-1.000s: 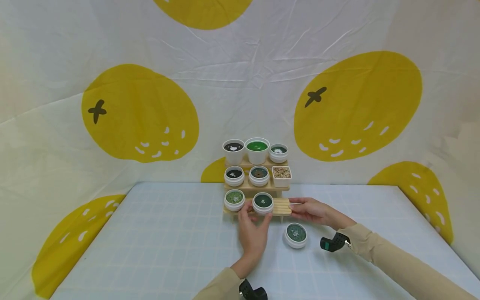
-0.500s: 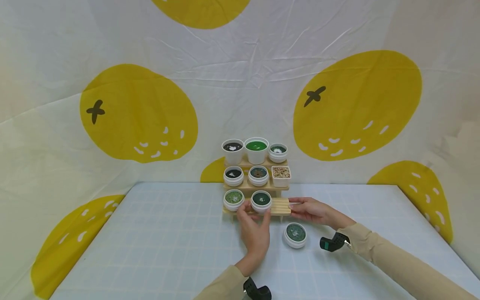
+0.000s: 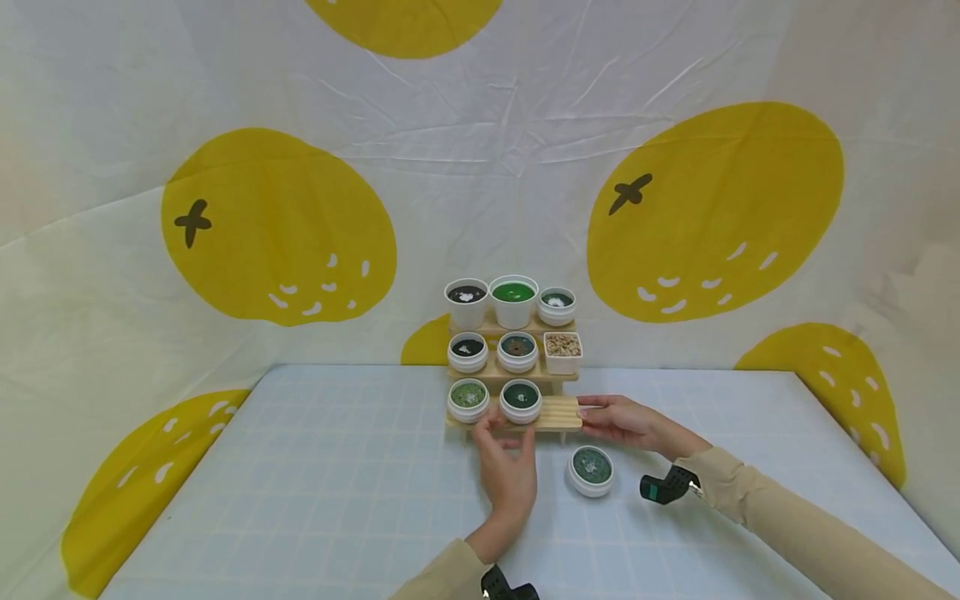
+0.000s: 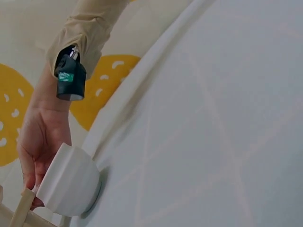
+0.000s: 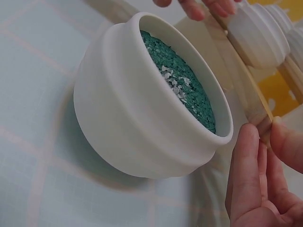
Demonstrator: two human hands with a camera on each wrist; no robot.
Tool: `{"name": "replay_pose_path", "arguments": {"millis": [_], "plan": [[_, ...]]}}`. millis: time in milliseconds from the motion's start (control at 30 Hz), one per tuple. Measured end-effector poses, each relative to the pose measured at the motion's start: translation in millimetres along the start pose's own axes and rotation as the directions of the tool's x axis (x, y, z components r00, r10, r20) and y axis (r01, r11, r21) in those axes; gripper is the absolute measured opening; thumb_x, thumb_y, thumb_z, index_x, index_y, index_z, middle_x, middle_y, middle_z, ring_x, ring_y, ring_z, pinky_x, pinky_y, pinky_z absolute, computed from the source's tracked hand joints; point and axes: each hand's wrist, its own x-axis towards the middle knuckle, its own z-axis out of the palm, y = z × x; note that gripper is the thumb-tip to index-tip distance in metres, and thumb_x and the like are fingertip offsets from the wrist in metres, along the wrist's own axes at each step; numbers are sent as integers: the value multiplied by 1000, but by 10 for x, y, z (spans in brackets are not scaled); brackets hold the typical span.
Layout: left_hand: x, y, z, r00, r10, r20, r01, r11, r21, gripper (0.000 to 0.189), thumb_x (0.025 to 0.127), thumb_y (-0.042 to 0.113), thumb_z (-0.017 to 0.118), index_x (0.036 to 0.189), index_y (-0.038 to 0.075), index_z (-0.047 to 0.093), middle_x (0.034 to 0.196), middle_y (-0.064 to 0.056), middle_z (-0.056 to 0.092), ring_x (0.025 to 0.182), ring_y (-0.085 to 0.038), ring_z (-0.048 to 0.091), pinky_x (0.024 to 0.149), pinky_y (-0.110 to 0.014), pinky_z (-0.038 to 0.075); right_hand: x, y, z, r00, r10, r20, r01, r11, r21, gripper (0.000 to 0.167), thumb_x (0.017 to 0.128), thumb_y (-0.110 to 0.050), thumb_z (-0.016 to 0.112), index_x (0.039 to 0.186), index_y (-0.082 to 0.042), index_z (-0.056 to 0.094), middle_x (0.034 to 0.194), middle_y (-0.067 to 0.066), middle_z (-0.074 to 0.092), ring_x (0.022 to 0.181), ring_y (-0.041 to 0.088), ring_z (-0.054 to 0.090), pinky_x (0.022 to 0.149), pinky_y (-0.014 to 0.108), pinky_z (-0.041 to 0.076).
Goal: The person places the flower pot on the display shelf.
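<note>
A three-step wooden stand (image 3: 562,413) holds rows of small white containers. On its lowest step, a white pot (image 3: 521,403) with a dark green filling sits beside another white pot (image 3: 468,403) with a speckled light green filling. Just in front of the dark green pot is my left hand (image 3: 508,475), thumb and fingers spread apart, fingertips close to its base. My right hand (image 3: 622,422) pinches the right end of the lowest step between thumb and fingers, as the right wrist view shows. A third white pot (image 5: 147,104), filled with teal flakes, stands on the table below that hand.
The upper steps carry several white containers, among them a tall cup (image 3: 514,307) with bright green filling and a square cup (image 3: 563,358) of tan bits. A pale blue checked cloth (image 3: 337,483) covers the table; a lemon-print curtain (image 3: 480,167) hangs behind.
The dark green pot has shifted slightly left and back on the lowest step. My left fingers have loosened and drawn slightly away from it. The right hand keeps its place on the stand.
</note>
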Motion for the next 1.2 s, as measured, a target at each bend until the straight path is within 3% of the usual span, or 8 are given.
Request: {"name": "replay_pose_path", "arguments": {"millis": [133, 333, 567, 733, 800, 933, 1067, 1200], "plan": [[-65, 44, -62, 996, -54, 68, 56, 998, -25, 42, 77, 4, 73, 111, 12, 50, 108, -2, 58, 71, -7, 57, 60, -22, 43, -8, -15, 9, 1000, 9, -5, -10, 1000, -2, 62, 99, -10, 49, 149, 6, 17, 103, 4, 65, 89, 8, 66, 87, 23, 55], [-166, 42, -124, 975, -56, 214, 73, 995, -72, 35, 75, -3, 68, 103, 12, 55, 102, -3, 63, 73, -7, 56, 62, -19, 46, -23, -43, 3, 1000, 18, -7, -18, 1000, -19, 61, 99, -10, 48, 149, 6, 17, 103, 4, 65, 88, 8, 66, 86, 23, 55], [-286, -53, -172, 932, -93, 350, 130, 988, -84, 40, 70, -4, 71, 105, 8, 56, 103, -8, 64, 76, -9, 56, 63, -18, 47, -20, -46, -6, 1000, 29, -5, -29, 999, -18, 61, 100, -10, 48, 150, 5, 17, 103, 4, 65, 88, 8, 66, 86, 23, 55], [-322, -73, -172, 885, -105, 454, 166, 982, -95, 49, 66, -5, 75, 110, 5, 55, 110, -9, 60, 93, -18, 56, 75, -24, 51, -9, -36, -14, 1000, 29, -4, -29, 999, -17, 61, 100, -10, 48, 150, 5, 17, 103, 4, 65, 88, 8, 66, 87, 23, 54], [-329, -74, -164, 870, -96, 483, 165, 981, -103, 52, 65, -6, 75, 112, 4, 54, 114, -11, 59, 102, -22, 57, 85, -31, 53, -3, -31, -18, 1000, 30, 1, -30, 999, -11, 62, 99, -10, 48, 150, 5, 16, 103, 4, 65, 88, 8, 66, 87, 23, 55], [-350, -79, -129, 852, -72, 519, 142, 985, -97, 59, 62, -7, 76, 116, 2, 54, 119, -12, 58, 113, -28, 56, 101, -41, 47, -4, -27, -21, 999, 35, 12, -35, 999, 17, 63, 99, -10, 49, 150, 5, 15, 103, 4, 66, 89, 8, 66, 87, 23, 54], [-376, -82, -83, 838, -66, 541, 136, 987, -90, 65, 60, -7, 76, 121, 1, 53, 122, -12, 58, 113, -27, 55, 103, -41, 45, -22, -34, -12, 999, 43, 23, -44, 998, 51, 64, 99, -9, 49, 151, 4, 13, 103, 4, 67, 90, 9, 67, 87, 23, 55], [-388, -75, -51, 835, -55, 547, 130, 987, -99, 68, 60, -7, 79, 122, -1, 53, 122, -13, 57, 110, -25, 56, 101, -39, 47, -39, -35, -1, 998, 47, 31, -49, 995, 83, 65, 99, -8, 49, 151, 4, 12, 101, 4, 68, 90, 9, 67, 85, 22, 55]]}}
